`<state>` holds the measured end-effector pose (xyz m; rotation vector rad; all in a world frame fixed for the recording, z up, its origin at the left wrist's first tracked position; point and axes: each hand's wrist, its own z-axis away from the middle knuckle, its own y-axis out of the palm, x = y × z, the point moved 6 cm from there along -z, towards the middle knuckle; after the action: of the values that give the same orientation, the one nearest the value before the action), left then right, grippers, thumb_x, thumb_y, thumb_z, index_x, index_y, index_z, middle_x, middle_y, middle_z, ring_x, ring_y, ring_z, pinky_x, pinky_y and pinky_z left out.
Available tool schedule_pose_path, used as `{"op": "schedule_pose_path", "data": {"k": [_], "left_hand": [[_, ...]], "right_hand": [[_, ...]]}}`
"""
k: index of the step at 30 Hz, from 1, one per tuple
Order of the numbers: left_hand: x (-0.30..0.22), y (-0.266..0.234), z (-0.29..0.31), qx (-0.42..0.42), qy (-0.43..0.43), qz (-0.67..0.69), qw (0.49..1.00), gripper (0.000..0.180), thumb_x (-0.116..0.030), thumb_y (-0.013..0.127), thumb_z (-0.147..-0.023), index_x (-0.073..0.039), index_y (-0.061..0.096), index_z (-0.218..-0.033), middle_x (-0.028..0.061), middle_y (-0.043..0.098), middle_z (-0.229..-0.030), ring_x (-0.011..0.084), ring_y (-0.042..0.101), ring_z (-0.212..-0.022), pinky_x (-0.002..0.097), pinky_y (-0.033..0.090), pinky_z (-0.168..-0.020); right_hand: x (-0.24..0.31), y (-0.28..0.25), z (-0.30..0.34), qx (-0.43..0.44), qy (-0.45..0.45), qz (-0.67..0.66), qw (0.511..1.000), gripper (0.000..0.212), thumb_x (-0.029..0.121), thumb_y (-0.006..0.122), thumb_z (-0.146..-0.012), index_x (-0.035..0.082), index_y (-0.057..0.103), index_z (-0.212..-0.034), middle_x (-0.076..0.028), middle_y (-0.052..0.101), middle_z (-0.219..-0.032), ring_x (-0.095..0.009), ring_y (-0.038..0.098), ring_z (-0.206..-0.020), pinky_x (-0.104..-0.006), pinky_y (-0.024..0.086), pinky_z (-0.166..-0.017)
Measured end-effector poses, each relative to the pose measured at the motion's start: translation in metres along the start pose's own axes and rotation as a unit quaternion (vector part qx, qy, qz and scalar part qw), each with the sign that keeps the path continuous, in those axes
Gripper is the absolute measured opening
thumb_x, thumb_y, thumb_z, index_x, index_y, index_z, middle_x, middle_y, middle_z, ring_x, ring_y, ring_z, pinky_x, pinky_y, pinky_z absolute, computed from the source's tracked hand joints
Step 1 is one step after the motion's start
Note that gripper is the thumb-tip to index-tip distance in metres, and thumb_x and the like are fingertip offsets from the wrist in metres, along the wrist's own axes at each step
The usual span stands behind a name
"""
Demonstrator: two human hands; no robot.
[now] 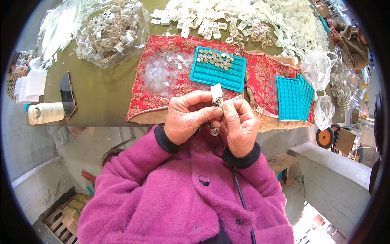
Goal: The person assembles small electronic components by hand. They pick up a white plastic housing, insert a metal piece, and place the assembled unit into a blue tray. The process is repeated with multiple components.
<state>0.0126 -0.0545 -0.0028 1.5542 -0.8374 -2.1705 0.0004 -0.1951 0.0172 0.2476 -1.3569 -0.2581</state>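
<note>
In front of my chest, over the table's near edge, my left hand (185,116) and my right hand (243,128) meet with fingertips pinched. Between them is a small white plastic piece (216,90) with a metallic-looking lower part; its exact kind is hard to make out. A small clear round item (214,131) hangs just below my fingers. Beyond my hands, a teal tray (217,79) with rows of round hollows lies on a red patterned cloth (140,95). Several silvery round pieces (215,57) sit along the tray's far side. Left of it, small clear plastic bits (162,73) are scattered.
White plastic pieces (252,20) form a heap along the back. An open clear bag (113,32) of parts stands far left, with a phone (68,94) and a white bottle (46,113) nearer. More teal trays (289,97) lie right; another person's sleeve (353,46) shows beyond.
</note>
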Motion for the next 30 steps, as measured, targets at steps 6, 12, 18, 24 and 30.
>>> {"op": "schedule_pose_path", "data": {"k": [6, 12, 18, 24, 30], "left_hand": [[-0.019, 0.005, 0.003, -0.003, 0.213, -0.252, 0.944, 0.025, 0.003, 0.079, -0.089, 0.002, 0.075, -0.114, 0.0049, 0.071, -0.102, 0.0120, 0.069, -0.085, 0.0268, 0.057, -0.071], [-0.016, -0.004, -0.003, 0.029, 0.094, -0.140, 0.985, 0.020, 0.000, 0.070, -0.099, 0.002, 0.071, -0.119, 0.0023, 0.071, -0.096, 0.0101, 0.067, -0.074, 0.0247, 0.054, -0.063], [-0.016, -0.006, -0.001, 0.043, -0.020, 0.000, 0.999, 0.022, -0.002, 0.072, -0.098, 0.002, 0.071, -0.119, 0.0118, 0.074, -0.107, 0.0152, 0.070, -0.075, 0.0290, 0.061, -0.061], [-0.031, -0.002, 0.000, 0.078, 0.161, -0.137, 0.974, 0.037, 0.007, 0.079, -0.088, 0.001, 0.072, -0.123, 0.0132, 0.068, -0.128, 0.0165, 0.070, -0.096, 0.0302, 0.062, -0.080], [-0.022, -0.017, 0.014, 0.049, 0.084, -0.006, 0.995, 0.041, 0.007, 0.078, -0.086, 0.001, 0.071, -0.126, 0.0161, 0.072, -0.119, 0.0180, 0.070, -0.089, 0.0304, 0.061, -0.074]], "right_hand": [[-0.007, -0.008, -0.007, -0.014, 0.057, 0.015, 0.998, 0.018, 0.016, 0.067, -0.106, 0.003, 0.062, -0.096, -0.002, 0.067, -0.081, -0.004, 0.056, -0.063, -0.0208, 0.046, -0.059], [0.006, -0.006, -0.009, 0.024, 0.003, 0.166, 0.986, 0.014, 0.015, 0.068, -0.106, 0.003, 0.064, -0.099, 0.000, 0.066, -0.086, -0.006, 0.059, -0.076, -0.0223, 0.049, -0.068], [0.041, 0.004, -0.014, 0.039, -0.160, 0.219, 0.962, 0.016, 0.012, 0.063, -0.108, 0.000, 0.065, -0.117, -0.004, 0.066, -0.105, -0.011, 0.065, -0.093, -0.0267, 0.053, -0.082], [0.036, 0.014, -0.008, 0.170, -0.015, 0.212, 0.962, 0.023, 0.019, 0.059, -0.110, -0.001, 0.070, -0.106, 0.001, 0.066, -0.087, -0.008, 0.061, -0.081, -0.0248, 0.050, -0.072], [0.012, 0.012, -0.003, 0.203, 0.161, 0.081, 0.963, 0.023, 0.023, 0.064, -0.108, 0.001, 0.069, -0.101, 0.002, 0.064, -0.083, -0.004, 0.058, -0.072, -0.0226, 0.047, -0.064]]}}
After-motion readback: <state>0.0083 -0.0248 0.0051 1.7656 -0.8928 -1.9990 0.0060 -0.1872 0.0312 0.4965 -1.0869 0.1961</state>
